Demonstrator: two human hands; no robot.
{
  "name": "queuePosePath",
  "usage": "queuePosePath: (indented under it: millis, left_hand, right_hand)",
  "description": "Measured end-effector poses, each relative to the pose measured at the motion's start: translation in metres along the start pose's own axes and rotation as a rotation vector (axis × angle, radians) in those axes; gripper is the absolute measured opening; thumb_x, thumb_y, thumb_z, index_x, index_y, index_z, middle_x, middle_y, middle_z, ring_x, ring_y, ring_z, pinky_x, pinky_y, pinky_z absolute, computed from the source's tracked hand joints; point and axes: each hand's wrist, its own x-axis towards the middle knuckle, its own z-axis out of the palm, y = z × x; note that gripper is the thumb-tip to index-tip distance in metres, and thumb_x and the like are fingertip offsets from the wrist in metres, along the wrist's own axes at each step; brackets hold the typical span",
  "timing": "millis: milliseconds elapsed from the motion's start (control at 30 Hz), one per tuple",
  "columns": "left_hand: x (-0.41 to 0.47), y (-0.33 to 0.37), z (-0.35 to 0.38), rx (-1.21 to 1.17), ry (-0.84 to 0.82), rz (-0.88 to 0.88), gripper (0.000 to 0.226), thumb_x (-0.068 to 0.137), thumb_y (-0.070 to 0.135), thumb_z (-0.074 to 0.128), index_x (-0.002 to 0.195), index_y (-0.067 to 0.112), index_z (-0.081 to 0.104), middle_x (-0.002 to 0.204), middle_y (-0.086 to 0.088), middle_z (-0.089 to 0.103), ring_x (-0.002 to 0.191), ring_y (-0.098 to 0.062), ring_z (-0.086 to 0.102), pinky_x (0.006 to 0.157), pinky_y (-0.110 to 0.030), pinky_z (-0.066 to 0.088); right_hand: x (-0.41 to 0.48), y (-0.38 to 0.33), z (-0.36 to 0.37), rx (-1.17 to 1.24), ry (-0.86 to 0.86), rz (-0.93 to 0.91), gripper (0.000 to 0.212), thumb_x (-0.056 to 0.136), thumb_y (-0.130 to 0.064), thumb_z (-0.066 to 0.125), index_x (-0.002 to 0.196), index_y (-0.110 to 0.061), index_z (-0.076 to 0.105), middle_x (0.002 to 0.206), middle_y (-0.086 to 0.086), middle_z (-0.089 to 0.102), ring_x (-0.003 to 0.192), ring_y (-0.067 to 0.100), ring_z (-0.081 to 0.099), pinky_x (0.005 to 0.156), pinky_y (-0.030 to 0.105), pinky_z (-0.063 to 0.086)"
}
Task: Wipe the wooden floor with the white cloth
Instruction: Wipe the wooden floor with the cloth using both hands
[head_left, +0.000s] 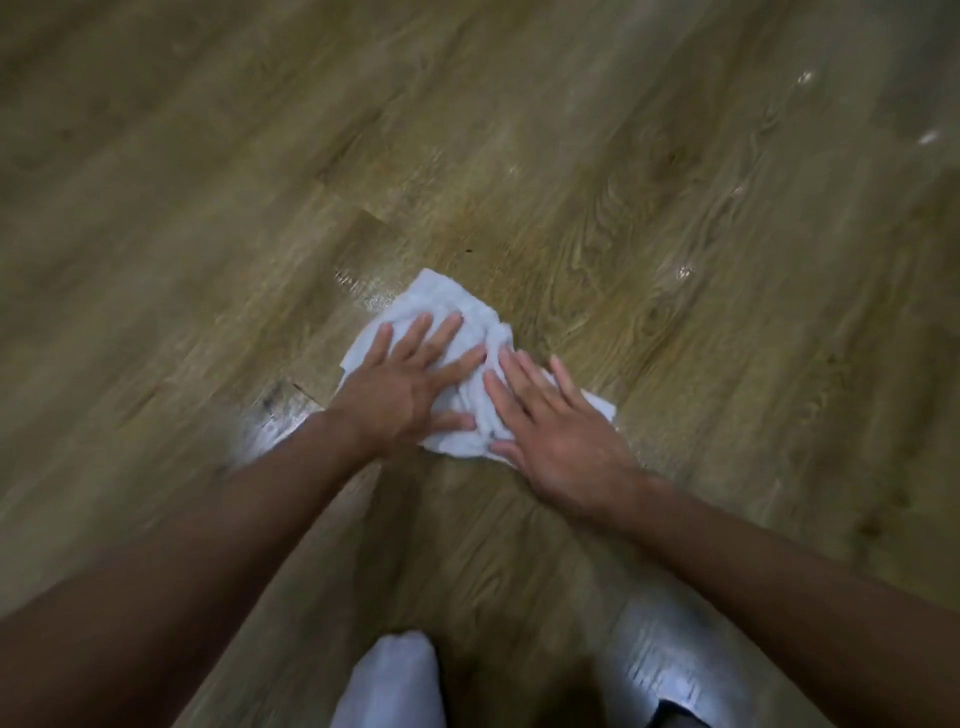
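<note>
The white cloth (441, 293) lies crumpled on the wooden floor (649, 234), a little below the middle of your view, with one corner pointing away from you and another poking out to the right beneath your right hand. Both of your hands are on top of it, palms down. Your left hand (405, 387) covers the cloth's left half, its fingers (447, 338) straight and spread and its thumb lying towards the middle. Your right hand (563, 434) covers the near right part in the same flat way, its fingers (519, 374) fanned out and its thumb at the cloth's near edge. Neither hand curls round the fabric; both simply press on it. Between the two hands the cloth bunches into soft folds, and the fingertips of the two hands lie close together there. Your bare forearms run in from the bottom corners. Just beyond the cloth's far left edge the boards carry a pale glossy streak (363, 291), and a brighter shine (280, 421) sits beside your left wrist. A small dark speck (469, 251) lies on the floor just past the cloth's far corner. Several small bright glints (685, 270) dot the planks off to the right. At the bottom edge, between your arms, a white fabric-covered shape (387, 680) shows, foot or knee I cannot tell, with another patch of glare (644, 670) on the boards to its right.
</note>
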Motion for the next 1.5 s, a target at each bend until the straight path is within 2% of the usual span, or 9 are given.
queuePosePath:
  millis: [167, 333, 400, 533, 633, 767, 1000, 1233, 1500]
  left_hand:
    - [0.010, 0.019, -0.003, 0.063, -0.014, 0.024, 0.077, 0.083, 0.073, 0.014, 0.146, 0.040, -0.014, 0.158, -0.006, -0.023, 0.147, -0.036, -0.010, 0.114, -0.059, 0.001]
    - [-0.017, 0.092, 0.016, 0.156, 0.097, 0.244, 0.068, 0.086, 0.063, 0.028, 0.136, 0.024, 0.054, 0.146, -0.021, 0.040, 0.131, -0.046, 0.040, 0.098, -0.068, 0.036]
    - [-0.007, 0.110, 0.010, 0.103, 0.089, 0.172, 0.073, 0.085, 0.065, 0.024, 0.141, 0.024, 0.047, 0.150, -0.020, 0.033, 0.135, -0.045, 0.034, 0.103, -0.067, 0.031]
    - [0.028, 0.115, 0.003, 0.085, 0.061, 0.060, 0.081, 0.075, 0.071, -0.008, 0.148, 0.036, -0.010, 0.158, -0.011, -0.018, 0.147, -0.037, -0.008, 0.114, -0.057, 0.000]
    - [0.025, 0.133, 0.001, 0.150, 0.084, 0.148, 0.080, 0.083, 0.069, 0.002, 0.152, 0.030, 0.014, 0.159, -0.019, 0.004, 0.144, -0.044, 0.011, 0.112, -0.061, 0.013]
    - [0.001, 0.179, 0.020, 0.224, 0.168, 0.425, 0.067, 0.091, 0.064, 0.030, 0.132, 0.019, 0.058, 0.144, -0.026, 0.040, 0.130, -0.049, 0.040, 0.099, -0.066, 0.037]
    - [0.055, 0.200, 0.002, 0.202, 0.222, 0.418, 0.055, 0.093, 0.052, 0.026, 0.141, 0.033, 0.046, 0.149, -0.020, 0.038, 0.129, -0.041, 0.046, 0.096, -0.050, 0.040]
    - [0.032, 0.228, 0.033, 0.259, 0.255, 0.976, 0.061, 0.097, 0.047, 0.043, 0.138, 0.002, 0.046, 0.154, -0.018, 0.029, 0.143, -0.034, 0.025, 0.109, -0.058, 0.030]
    - [0.049, 0.251, 0.038, 0.281, 0.243, 0.916, 0.072, 0.100, 0.051, 0.028, 0.145, -0.005, 0.030, 0.155, -0.023, 0.020, 0.146, -0.037, 0.015, 0.113, -0.059, 0.021]
  right_hand:
    - [-0.020, -0.017, 0.003, 0.119, 0.063, 0.169, 0.057, 0.103, -0.034, 0.024, 0.146, 0.003, 0.026, 0.155, 0.023, 0.017, 0.145, 0.034, 0.015, 0.116, 0.048, 0.022]
    - [-0.113, -0.006, 0.019, 0.181, 0.015, 0.041, 0.053, 0.100, -0.027, 0.033, 0.145, -0.001, 0.031, 0.153, 0.019, 0.025, 0.144, 0.030, 0.018, 0.114, 0.047, 0.027]
    - [-0.115, 0.032, 0.015, 0.186, 0.030, -0.039, 0.048, 0.097, -0.019, 0.038, 0.142, -0.002, 0.038, 0.150, 0.016, 0.034, 0.141, 0.027, 0.023, 0.114, 0.044, 0.021]
    - [-0.100, 0.059, 0.013, 0.283, 0.066, 0.178, 0.048, 0.099, -0.008, 0.042, 0.145, -0.002, 0.030, 0.154, 0.017, 0.024, 0.144, 0.030, 0.018, 0.118, 0.044, 0.015]
    - [-0.134, 0.019, 0.021, 0.321, 0.101, 0.336, 0.048, 0.097, -0.009, 0.032, 0.145, 0.000, 0.032, 0.154, 0.017, 0.025, 0.144, 0.031, 0.018, 0.118, 0.045, 0.018]
    - [-0.213, 0.014, 0.027, 0.368, 0.058, 0.216, 0.049, 0.099, -0.013, 0.022, 0.147, -0.006, 0.030, 0.155, 0.011, 0.023, 0.145, 0.024, 0.018, 0.119, 0.036, 0.011]
    - [-0.228, 0.084, 0.033, 0.365, 0.067, 0.461, 0.065, 0.094, 0.002, 0.044, 0.149, -0.014, 0.013, 0.158, 0.003, 0.010, 0.147, 0.019, 0.007, 0.120, 0.036, 0.008]
    - [-0.311, 0.033, 0.044, 0.456, 0.016, 0.329, 0.054, 0.099, -0.018, 0.035, 0.151, -0.018, 0.020, 0.159, 0.001, 0.016, 0.146, 0.016, 0.014, 0.119, 0.033, 0.015]
    - [-0.322, 0.043, 0.036, 0.491, 0.078, 0.531, 0.050, 0.096, -0.011, 0.035, 0.147, -0.012, 0.033, 0.156, 0.003, 0.025, 0.146, 0.018, 0.016, 0.119, 0.032, 0.014]
